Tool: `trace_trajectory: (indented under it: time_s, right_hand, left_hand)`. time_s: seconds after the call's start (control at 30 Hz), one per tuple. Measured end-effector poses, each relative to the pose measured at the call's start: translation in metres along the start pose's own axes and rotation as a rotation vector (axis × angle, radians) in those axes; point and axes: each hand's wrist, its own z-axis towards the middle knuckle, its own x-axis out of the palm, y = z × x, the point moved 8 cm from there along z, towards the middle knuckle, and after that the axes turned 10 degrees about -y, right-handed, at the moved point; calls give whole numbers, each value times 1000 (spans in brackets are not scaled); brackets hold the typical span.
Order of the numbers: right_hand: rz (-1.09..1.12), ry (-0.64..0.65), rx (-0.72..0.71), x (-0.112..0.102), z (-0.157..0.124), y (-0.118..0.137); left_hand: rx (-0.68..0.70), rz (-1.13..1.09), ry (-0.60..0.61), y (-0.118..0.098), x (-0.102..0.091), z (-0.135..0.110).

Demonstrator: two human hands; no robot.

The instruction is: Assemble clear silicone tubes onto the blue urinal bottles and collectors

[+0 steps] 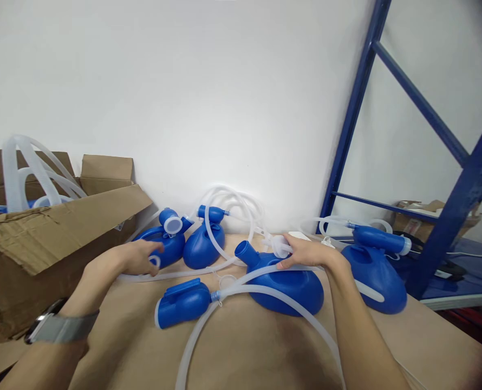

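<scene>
- Your right hand point(306, 250) is over the open-necked blue bottle point(290, 295), which lies mid-tabletop point(241, 352); its grip is partly closed about the white cap point(280, 246) and the clear tubing point(261, 271), though you cannot tell which it has hold of.
- Your left hand point(137, 257) reaches toward the blue bottle nearest the box point(170, 246), by the back edge. Its grip is half curled, with a white ring point(155, 261) at the fingertips; whether it is held is unclear.
- The blue spout piece point(186, 306) lies between your forearms, toward the front, joined to tubing that runs off toward you.
- That tubing crosses before the open-necked bottle and is in your way; more loops crowd the back edge, against the wall point(225, 108).
- Another blue bottle point(203, 246) stands at the back edge, among those loops.
- The cardboard box point(74, 271) blocks the left side, its flap sloping toward your left forearm.
- A fitted blue bottle point(373, 279) stands near the right edge, beside the blue rack point(352, 108).
</scene>
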Motion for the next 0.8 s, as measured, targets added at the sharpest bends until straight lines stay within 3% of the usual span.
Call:
trace_trajectory:
  time_s: [0.03, 0.1, 0.17, 0.23, 0.3, 0.37, 0.5, 0.63, 0.8]
  right_hand:
    - [28, 6, -6, 2, 1, -2]
    - [81, 16, -14, 6, 5, -7]
    - [140, 25, -26, 11, 7, -12]
    - [209, 29, -52, 14, 8, -14]
    - [254, 28, -66, 17, 9, -16]
    - [277, 30, -74, 20, 11, -18]
    - [346, 76, -142, 29, 14, -14]
    - [395, 123, -147, 35, 14, -11]
    - [453, 127, -170, 35, 10, -8]
  left_hand:
    - [109, -7, 59, -25, 0, -4]
    - [342, -149, 50, -80, -3, -12]
    - [375, -345, -26, -115, 1, -13]
    - [379, -358, -103, -135, 20, -7]
    - [353, -328, -118, -143, 47, 6]
    - [301, -362, -55, -144, 75, 20]
    - [306, -402, 85, -147, 108, 30]
    - [374, -405, 192, -152, 117, 22]
    - [327, -472, 148, -149, 109, 23]
